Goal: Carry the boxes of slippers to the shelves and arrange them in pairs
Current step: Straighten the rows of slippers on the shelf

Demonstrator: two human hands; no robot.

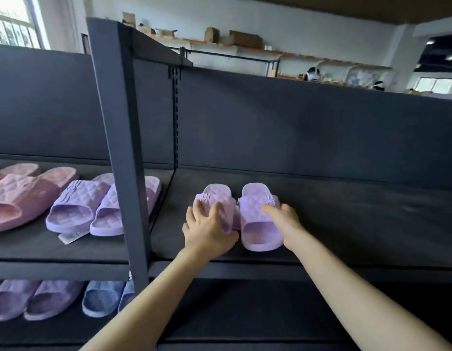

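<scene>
Two lilac quilted slippers lie side by side, toes pointing away, on the dark shelf board [346, 224] right of the upright post. My left hand [209, 229] lies over the strap of the left slipper [216, 192], fingers spread across it and thumb at its inner side. My right hand [283, 219] holds the right slipper [257, 224] at its outer edge, thumb on top of the strap. The two slippers touch each other near the middle.
A dark metal post [121, 158] divides the shelving. Left of it sit a lilac pair [98, 206] with a paper tag and a pink pair [24, 193]. The lower shelf holds purple [32, 298] and blue slippers [105, 297]. Cardboard boxes [245, 39] stand on a far wall shelf.
</scene>
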